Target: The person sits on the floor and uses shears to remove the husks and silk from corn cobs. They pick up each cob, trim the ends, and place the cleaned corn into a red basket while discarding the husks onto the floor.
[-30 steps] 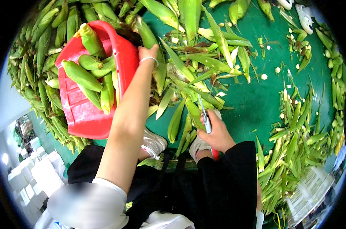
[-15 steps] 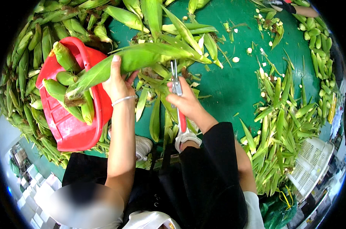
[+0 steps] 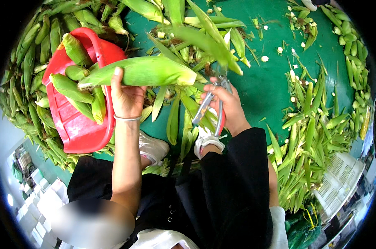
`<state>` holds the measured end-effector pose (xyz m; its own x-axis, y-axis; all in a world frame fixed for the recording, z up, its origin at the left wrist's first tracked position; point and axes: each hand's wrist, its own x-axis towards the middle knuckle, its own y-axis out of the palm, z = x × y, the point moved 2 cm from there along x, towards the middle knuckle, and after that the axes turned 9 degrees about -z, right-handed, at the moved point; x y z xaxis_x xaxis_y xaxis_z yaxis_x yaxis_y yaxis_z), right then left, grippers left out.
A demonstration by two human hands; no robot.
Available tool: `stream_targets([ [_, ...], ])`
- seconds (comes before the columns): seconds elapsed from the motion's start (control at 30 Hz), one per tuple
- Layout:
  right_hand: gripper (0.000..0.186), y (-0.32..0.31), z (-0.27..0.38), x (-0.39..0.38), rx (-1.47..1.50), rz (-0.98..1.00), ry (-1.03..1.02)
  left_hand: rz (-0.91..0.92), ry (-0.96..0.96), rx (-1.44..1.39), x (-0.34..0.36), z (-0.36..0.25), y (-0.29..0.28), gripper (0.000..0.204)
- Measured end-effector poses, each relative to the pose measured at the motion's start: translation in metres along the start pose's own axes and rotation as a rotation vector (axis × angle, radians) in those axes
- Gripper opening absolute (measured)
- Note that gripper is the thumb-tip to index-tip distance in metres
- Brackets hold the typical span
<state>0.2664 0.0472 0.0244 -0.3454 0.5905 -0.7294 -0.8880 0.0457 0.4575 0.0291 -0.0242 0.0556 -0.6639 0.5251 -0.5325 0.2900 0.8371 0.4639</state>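
My left hand [image 3: 128,98] is closed around an ear of corn in green husk [image 3: 152,71], held level with its pale cut end to the right and its silk end over the red basket. In my right hand [image 3: 230,103] are pruning shears [image 3: 203,108], grey with red on a handle, their handles spread apart. The blades sit just right of the cut end, partly hidden by leaves. A motion-blurred green husk piece [image 3: 206,45] is just above them. On my left the red plastic basket [image 3: 82,139] holds several husked-in ears [image 3: 74,89].
Unpeeled corn [image 3: 26,79] is heaped along the left. Husk leaves [image 3: 302,137] and pale cut stubs [image 3: 264,59] litter the green floor [image 3: 258,91]. A white crate [image 3: 339,176] stands at lower right, a row of trimmed ears [image 3: 354,62] at far right. My shoes [image 3: 152,147] are below.
The ear's leafy stalk end has come off, leaving a pale cut face. The shears have turned and their handles have spread, moving right and down from the ear. The view has shifted slightly.
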Motion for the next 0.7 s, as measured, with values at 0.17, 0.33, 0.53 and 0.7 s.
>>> stream_targets([
  [0.17,0.043,-0.001,0.007,-0.008,-0.593,0.109,-0.283,0.135,0.022,0.035,0.016,-0.01,0.016,0.069],
  [0.33,0.057,0.028,0.031,-0.033,-1.127,0.206,-0.618,0.384,0.032,0.517,0.01,-0.011,0.038,0.053],
  [0.53,0.057,0.052,0.057,-0.031,-1.344,0.288,-1.004,0.688,0.417,1.487,-0.014,-0.013,0.057,0.049],
  [0.7,0.041,0.035,0.046,-0.028,-1.181,0.25,-0.616,0.893,0.424,1.596,-0.006,-0.014,0.054,0.048],
])
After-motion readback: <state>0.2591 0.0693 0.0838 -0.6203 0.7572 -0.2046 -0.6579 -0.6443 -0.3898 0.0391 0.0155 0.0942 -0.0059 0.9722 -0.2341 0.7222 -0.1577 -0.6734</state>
